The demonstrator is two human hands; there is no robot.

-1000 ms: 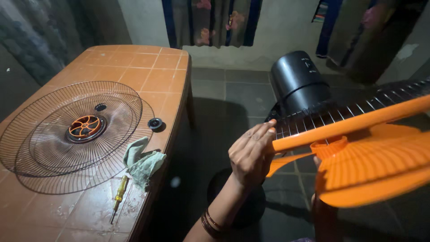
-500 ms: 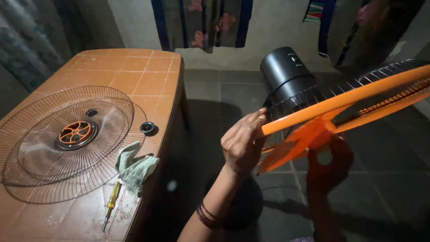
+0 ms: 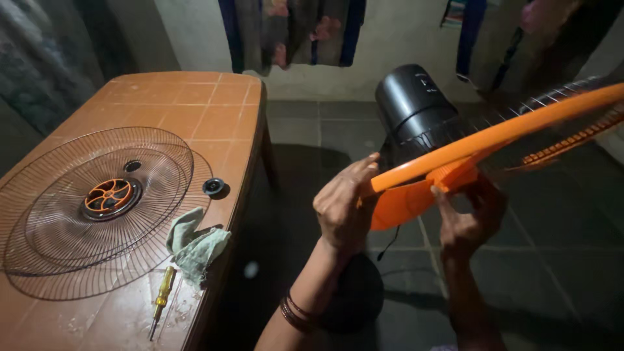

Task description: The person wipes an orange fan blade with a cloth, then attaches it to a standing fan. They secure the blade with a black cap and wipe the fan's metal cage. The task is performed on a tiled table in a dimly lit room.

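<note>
A fan stands on the floor with a black motor housing, an orange-rimmed rear guard and an orange blade. My left hand grips the near edge of the orange rim. Lower and to the right, my right hand holds the orange blade near its hub from underneath. The fan tilts, rim rising to the right. Its round dark base shows behind my left forearm.
A brown tiled table at left carries the wire front guard with an orange centre, a small black cap, a green cloth and a yellow-handled screwdriver. Clothes hang on the far wall.
The fan head has tilted so its rim rises more steeply to the right. My right hand has come up under the blade. My left hand keeps its hold on the rim.
</note>
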